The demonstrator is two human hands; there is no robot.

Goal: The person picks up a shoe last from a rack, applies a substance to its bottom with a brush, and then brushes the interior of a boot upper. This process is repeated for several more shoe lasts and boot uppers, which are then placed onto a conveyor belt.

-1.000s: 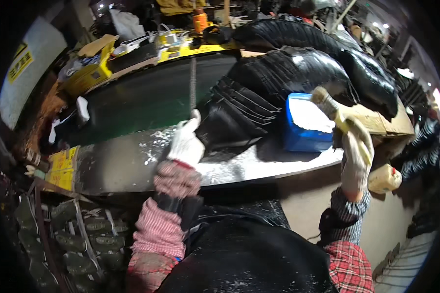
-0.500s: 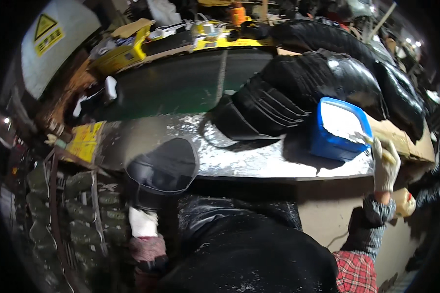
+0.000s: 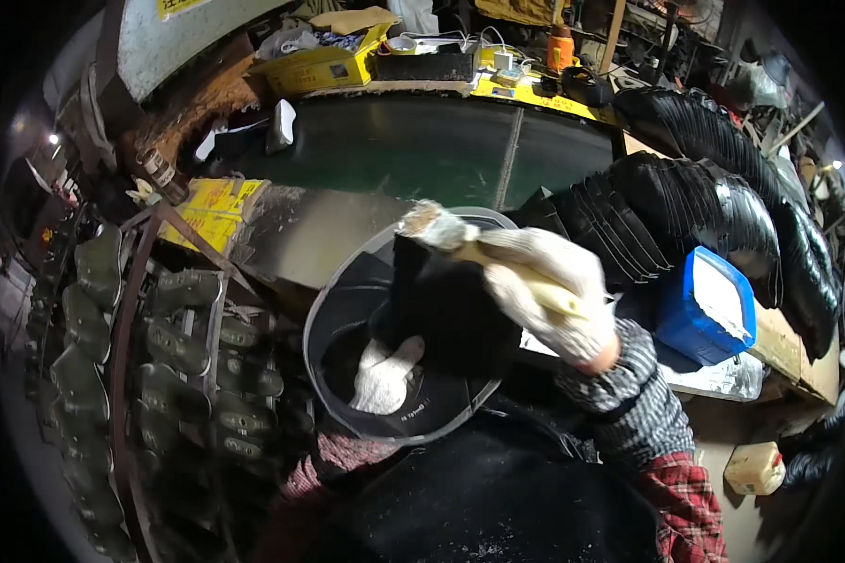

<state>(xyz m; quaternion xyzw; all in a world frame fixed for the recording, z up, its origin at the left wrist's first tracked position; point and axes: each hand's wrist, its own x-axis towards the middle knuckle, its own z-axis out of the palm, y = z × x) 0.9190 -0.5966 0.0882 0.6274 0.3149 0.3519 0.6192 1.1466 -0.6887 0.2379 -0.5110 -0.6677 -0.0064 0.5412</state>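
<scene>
In front of my body, my left hand (image 3: 385,378), in a white glove, grips a black boot upper (image 3: 347,296) with a pale grey rim. The thumb shows on its dark inner face and the other fingers are hidden. My right hand (image 3: 573,272), also gloved, is closed round the pale handle of a brush (image 3: 432,225). Its whitish bristle end points left, over the upper's far part; whether it touches cannot be made out. To the right, a blue tub (image 3: 671,324) of white paste stands on the bench.
Overlapping black uppers (image 3: 676,206) pile up at the right of the bench (image 3: 319,225). Behind lies a dark green belt surface (image 3: 404,141) with a yellow box (image 3: 324,70) beyond. Dark green sole-shaped pieces (image 3: 174,342) fill a rack at left. A pale jug (image 3: 754,469) sits lower right.
My right hand has come left from the blue tub to above the upper, bringing the brush. My left hand has raised and turned the upper toward the middle. The view has shifted left.
</scene>
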